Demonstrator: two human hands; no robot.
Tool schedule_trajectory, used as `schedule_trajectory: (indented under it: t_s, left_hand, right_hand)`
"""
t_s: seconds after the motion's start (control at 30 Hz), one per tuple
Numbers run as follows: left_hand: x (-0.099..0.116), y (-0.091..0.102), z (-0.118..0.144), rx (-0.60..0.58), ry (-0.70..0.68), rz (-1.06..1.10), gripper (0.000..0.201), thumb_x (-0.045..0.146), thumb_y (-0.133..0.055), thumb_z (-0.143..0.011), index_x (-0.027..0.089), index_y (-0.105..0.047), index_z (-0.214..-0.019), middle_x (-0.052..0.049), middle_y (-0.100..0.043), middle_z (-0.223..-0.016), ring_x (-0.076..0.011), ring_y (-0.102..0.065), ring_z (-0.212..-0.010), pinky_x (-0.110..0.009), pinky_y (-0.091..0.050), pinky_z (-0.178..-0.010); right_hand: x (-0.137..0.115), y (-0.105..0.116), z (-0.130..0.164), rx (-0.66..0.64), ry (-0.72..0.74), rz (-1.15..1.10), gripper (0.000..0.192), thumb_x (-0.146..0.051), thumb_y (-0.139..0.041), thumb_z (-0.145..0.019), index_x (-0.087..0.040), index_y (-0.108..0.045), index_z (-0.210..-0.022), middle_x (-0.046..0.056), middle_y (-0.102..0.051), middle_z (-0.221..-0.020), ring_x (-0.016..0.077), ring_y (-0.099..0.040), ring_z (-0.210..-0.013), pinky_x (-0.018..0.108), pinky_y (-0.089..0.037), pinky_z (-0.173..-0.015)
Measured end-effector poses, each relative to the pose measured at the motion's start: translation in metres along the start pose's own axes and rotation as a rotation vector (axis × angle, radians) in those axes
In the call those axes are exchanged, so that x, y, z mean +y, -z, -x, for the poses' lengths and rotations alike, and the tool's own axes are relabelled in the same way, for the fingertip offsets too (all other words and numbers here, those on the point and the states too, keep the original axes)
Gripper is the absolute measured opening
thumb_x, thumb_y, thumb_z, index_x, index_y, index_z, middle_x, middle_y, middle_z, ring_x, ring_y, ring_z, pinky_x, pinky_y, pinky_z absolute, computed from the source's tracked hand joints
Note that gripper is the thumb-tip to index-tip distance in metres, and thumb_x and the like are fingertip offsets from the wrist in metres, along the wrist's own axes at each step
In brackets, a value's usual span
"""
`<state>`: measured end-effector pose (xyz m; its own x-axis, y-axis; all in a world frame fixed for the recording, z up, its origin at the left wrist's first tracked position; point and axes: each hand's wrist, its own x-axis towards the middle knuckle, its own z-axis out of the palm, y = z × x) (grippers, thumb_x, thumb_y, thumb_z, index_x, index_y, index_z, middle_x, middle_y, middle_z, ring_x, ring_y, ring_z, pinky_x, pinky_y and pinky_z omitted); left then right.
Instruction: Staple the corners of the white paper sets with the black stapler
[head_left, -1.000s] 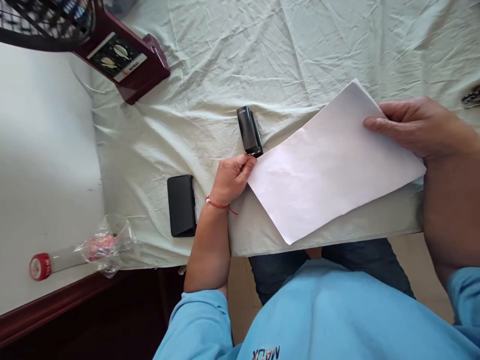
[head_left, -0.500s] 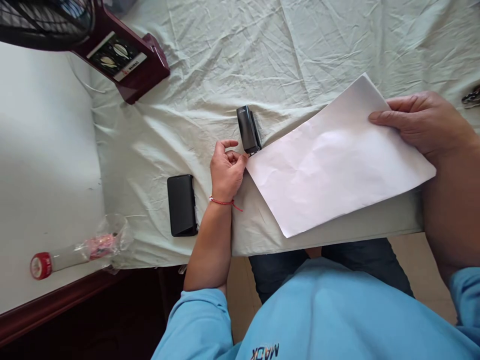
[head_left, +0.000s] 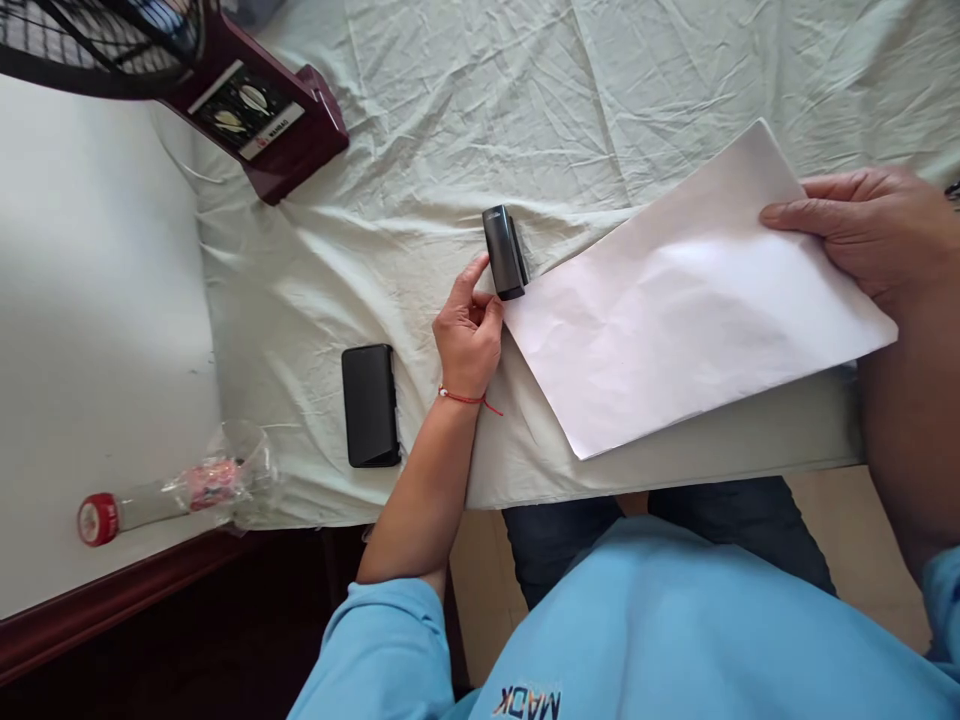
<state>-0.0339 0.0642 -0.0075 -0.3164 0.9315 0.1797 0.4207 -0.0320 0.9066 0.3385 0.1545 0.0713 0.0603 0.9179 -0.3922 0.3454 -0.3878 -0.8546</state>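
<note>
Right hand [head_left: 874, 230] pinches the paper [head_left: 697, 310]; left hand [head_left: 469, 338], half-curled, meets the stapler [head_left: 505, 252] at one o'clock, grip unclear. Aligning, I'd say; steadiness needed.

Pale green cloth [head_left: 315, 280] right across the desk [head_left: 675, 70], and look at those wrinkles, creases running every which way! Top left, a fan [head_left: 247, 110] plants its glossy maroon base on the fabric. Down toward the near edge, on the left, a black phone [head_left: 371, 405] lies flat. Nearer the middle, there's the black stapler [head_left: 504, 255], and just beside it white paper [head_left: 697, 300] spreads over the near side, though how much touches the cloth, can't tell!
</note>
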Motion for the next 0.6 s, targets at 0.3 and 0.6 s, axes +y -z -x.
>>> schedule_trajectory:
  t_s: [0.3,0.6]
  left_hand:
    - [-0.004,-0.003,-0.002,-0.048,0.059,0.006,0.05,0.026,-0.081,-0.094,0.024,-0.065,-0.141,0.005,-0.063,-0.076,-0.012,-0.06,-0.066,-0.026,-0.049,-0.069]
    - [-0.01,-0.006,-0.006,-0.006,-0.059,0.027,0.05,0.037,-0.082,-0.098,0.031,-0.069,-0.146,0.003,-0.064,-0.083,-0.0092,-0.053,-0.065,-0.025,-0.043,-0.062]
  right_hand:
    - [-0.014,0.0,0.016,0.047,-0.017,0.05,0.039,-0.035,-0.074,-0.083,-0.02,-0.071,-0.119,0.011,-0.067,-0.103,0.0108,-0.061,-0.057,0.023,-0.047,-0.047]
    - [0.022,-0.001,0.026,0.048,0.09,-0.111,0.041,-0.043,-0.076,-0.081,-0.022,-0.072,-0.116,0.006,-0.068,-0.103,0.0055,-0.059,-0.065,0.018,-0.05,-0.054]
